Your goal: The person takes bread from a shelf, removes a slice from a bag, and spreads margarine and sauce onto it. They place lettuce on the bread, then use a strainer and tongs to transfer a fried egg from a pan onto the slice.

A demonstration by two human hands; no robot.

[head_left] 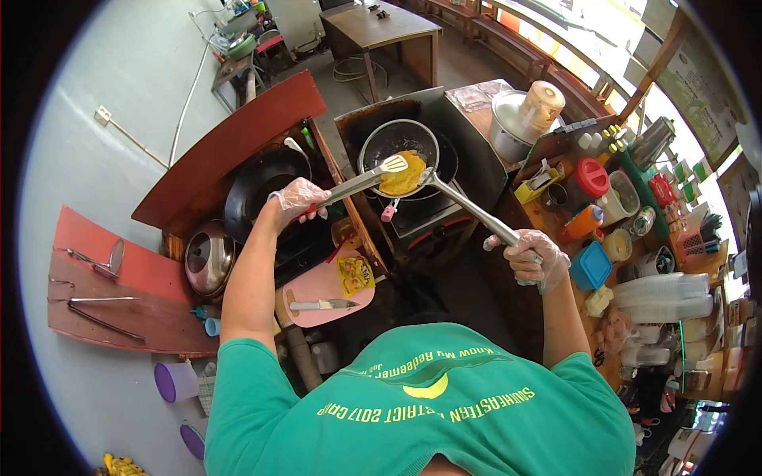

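Note:
My left hand [300, 198], in a clear plastic glove, is closed around the red handle of a slotted turner [357, 184]. The turner's slotted head lies against a flat yellow piece of food [406, 176] that looks like an omelette. That food rests in a round mesh strainer [381, 138], held above a dark pan [449, 163] on the stove. My right hand [540, 258], gloved too, grips the far end of the strainer's long metal handle [472, 210]. The pan is partly hidden beneath the strainer.
Left of the stove [432, 226] sit a black wok [258, 182] and a pink cutting board [317, 278] bearing a knife [321, 305] and a yellow packet [355, 275]. A lidded pot [508, 131] stands behind right. Containers, including a blue tub [590, 266], crowd the right counter.

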